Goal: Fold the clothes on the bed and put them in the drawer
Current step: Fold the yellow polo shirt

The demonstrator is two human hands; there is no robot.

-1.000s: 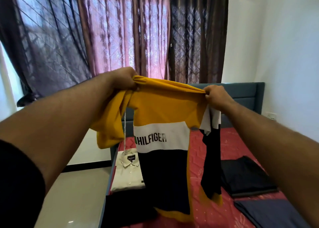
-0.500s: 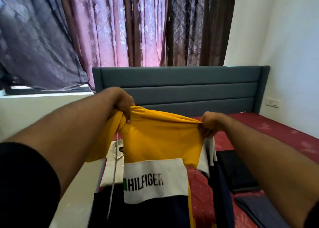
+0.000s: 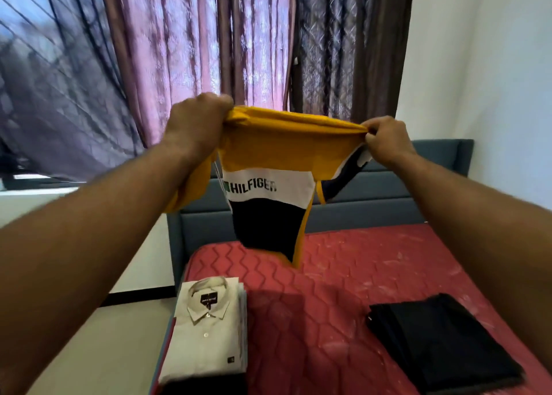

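I hold a yellow, white and navy T-shirt (image 3: 277, 152) up in the air by its shoulders, above the red mattress (image 3: 343, 278). My left hand (image 3: 195, 124) grips its left shoulder and my right hand (image 3: 385, 139) grips its right shoulder. The shirt's lower part swings away from me toward the headboard. A folded white collared shirt (image 3: 206, 326) lies on a stack at the bed's left edge. A folded black garment (image 3: 442, 341) lies on the right of the mattress. No drawer is in view.
A grey-blue headboard (image 3: 385, 203) closes the far end of the bed. Purple and dark curtains (image 3: 185, 54) hang behind it, and a white wall (image 3: 490, 66) stands at the right. Pale floor (image 3: 98, 350) runs along the bed's left side.
Both hands have lifted the T-shirt higher and pushed it outward, so its bottom now swings clear of the mattress. The folded shirt and black garment have come into full view.
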